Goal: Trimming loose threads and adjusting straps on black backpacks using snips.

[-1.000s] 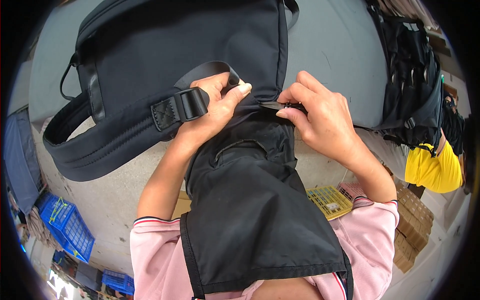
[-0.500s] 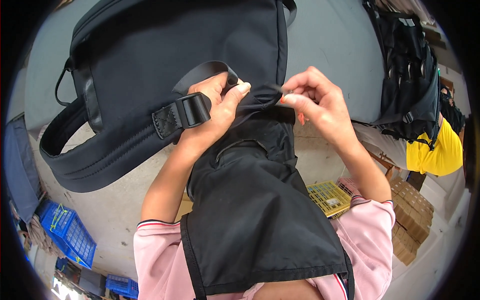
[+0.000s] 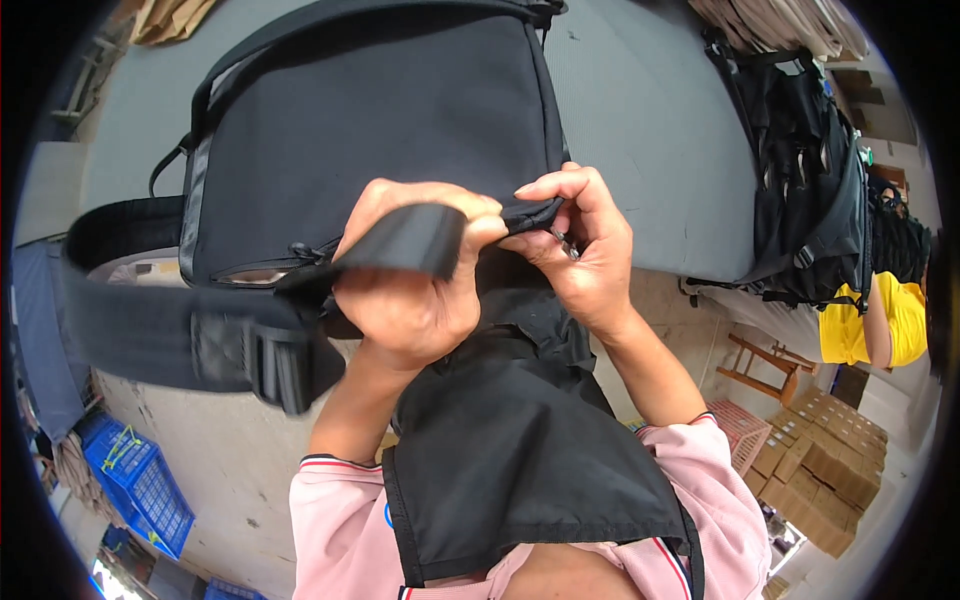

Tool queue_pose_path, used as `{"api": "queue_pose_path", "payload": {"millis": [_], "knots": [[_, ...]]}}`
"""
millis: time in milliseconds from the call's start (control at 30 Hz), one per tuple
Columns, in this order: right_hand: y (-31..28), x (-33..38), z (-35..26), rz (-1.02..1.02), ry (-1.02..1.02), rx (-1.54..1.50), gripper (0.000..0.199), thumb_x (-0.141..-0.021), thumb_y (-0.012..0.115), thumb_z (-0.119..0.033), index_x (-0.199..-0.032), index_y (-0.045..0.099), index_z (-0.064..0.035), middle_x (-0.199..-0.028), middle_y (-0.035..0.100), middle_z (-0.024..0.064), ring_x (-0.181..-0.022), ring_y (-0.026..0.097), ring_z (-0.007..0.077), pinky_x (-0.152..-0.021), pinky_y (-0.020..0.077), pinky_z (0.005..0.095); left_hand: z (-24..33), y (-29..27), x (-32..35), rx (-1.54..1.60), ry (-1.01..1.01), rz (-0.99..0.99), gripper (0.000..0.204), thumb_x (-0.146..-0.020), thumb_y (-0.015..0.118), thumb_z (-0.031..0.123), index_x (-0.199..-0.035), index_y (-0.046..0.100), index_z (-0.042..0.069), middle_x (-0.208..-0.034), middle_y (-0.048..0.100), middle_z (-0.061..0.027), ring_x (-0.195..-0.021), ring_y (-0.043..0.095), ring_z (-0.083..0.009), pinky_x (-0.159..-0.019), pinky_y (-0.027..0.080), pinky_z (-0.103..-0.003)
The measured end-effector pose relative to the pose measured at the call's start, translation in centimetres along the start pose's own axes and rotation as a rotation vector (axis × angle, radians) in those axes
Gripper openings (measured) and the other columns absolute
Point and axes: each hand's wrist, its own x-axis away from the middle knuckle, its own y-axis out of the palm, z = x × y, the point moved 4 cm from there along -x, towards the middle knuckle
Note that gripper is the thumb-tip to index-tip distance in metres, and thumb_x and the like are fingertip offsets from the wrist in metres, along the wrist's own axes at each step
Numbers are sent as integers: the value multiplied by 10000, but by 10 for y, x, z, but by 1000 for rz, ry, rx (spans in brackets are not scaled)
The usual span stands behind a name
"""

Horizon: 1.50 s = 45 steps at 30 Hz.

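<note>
A black backpack (image 3: 370,130) lies on the grey tabletop, its lower corner towards me. My left hand (image 3: 410,285) is closed on the bag's edge near that corner. A black webbing strap (image 3: 415,238) loops over the left hand. The padded shoulder strap (image 3: 135,325) with a black plastic buckle (image 3: 280,365) hangs blurred to the left of it. My right hand (image 3: 585,245) pinches the bag's corner, close to the left fingertips. A small metallic piece (image 3: 567,244) shows in the right hand; I cannot make out its kind.
The grey table (image 3: 650,150) stretches behind the bag. More black bags (image 3: 800,160) lie at its right end, near a person in yellow (image 3: 870,325). On the floor are a blue crate (image 3: 140,475), a wooden stool (image 3: 765,365), a pink crate (image 3: 738,430) and stacked cartons (image 3: 820,460).
My right hand has come in from the right to grip the bag's corner. The left hand has turned over, the strap and buckle swinging down and left. The orange piece by the right fingers no longer shows.
</note>
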Motion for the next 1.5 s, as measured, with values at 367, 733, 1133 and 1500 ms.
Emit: {"api": "queue_pose_path", "payload": {"millis": [367,733,1133,1500], "knots": [[-21,15,3,-199,254,-170,230,-793,643,37,-1010,647,-40,-731,500,-22,-621,467,53,-579,413,201,-46,23,41,490,-861,-140,183,-925,560,160,-817,611,22,-719,563,35,-659,465,-35,-619,387,-214],[4,-44,-36,-856,-210,298,198,-796,627,-42,-991,643,-71,-800,521,76,-764,540,257,-647,426,367,-44,20,47,581,-921,-211,186,-928,550,158,-802,587,26,-700,525,59,-650,420,-19,-584,369,-206],[-23,-27,-26,-452,53,311,156,-785,579,-4,-934,583,-52,-838,485,47,-751,533,155,-640,467,292,-52,17,54,524,-939,-291,181,-910,581,156,-802,629,19,-745,586,31,-699,492,-34,-673,403,-194],[-26,-33,-46,-748,-468,765,241,-699,704,-102,-922,612,-112,-862,498,31,-668,535,238,-594,444,368,-49,18,54,487,-933,-298,221,-915,562,197,-781,607,27,-674,518,48,-643,433,-36,-601,377,-217]]}}
